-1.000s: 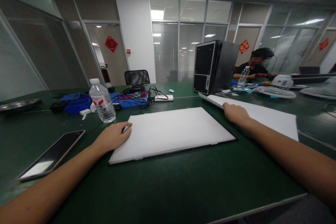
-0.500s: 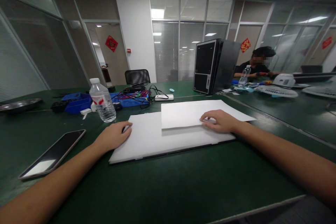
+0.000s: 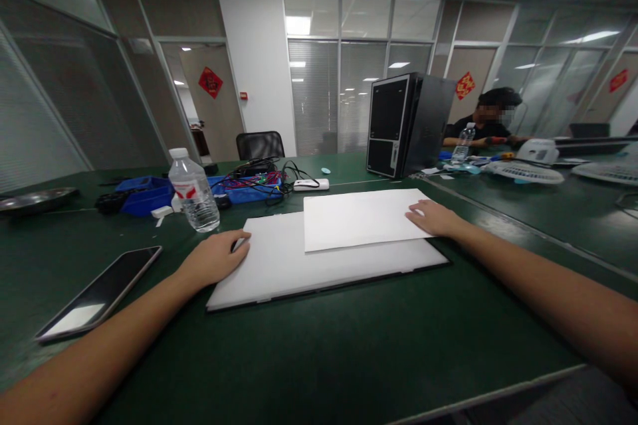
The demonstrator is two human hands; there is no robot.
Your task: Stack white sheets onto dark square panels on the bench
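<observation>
A large white flat panel with a dark rim (image 3: pixel 279 265) lies on the green table in front of me. A thinner white sheet (image 3: pixel 356 218) lies on its far right part. My left hand (image 3: pixel 213 259) rests at the panel's left edge, fingers curled against it. My right hand (image 3: pixel 432 218) lies flat on the sheet's right edge, fingers stretched out.
A water bottle (image 3: pixel 194 191) stands left of the panel, and a phone (image 3: pixel 100 292) lies nearer me on the left. Blue trays with cables (image 3: pixel 239 187) sit behind. A black computer tower (image 3: pixel 406 123) stands at the back right. Another person (image 3: pixel 491 123) sits beyond it.
My right hand dragged the thin white sheet from the right side of the table onto the panel, then shifted to the sheet's right edge. My left hand stayed put.
</observation>
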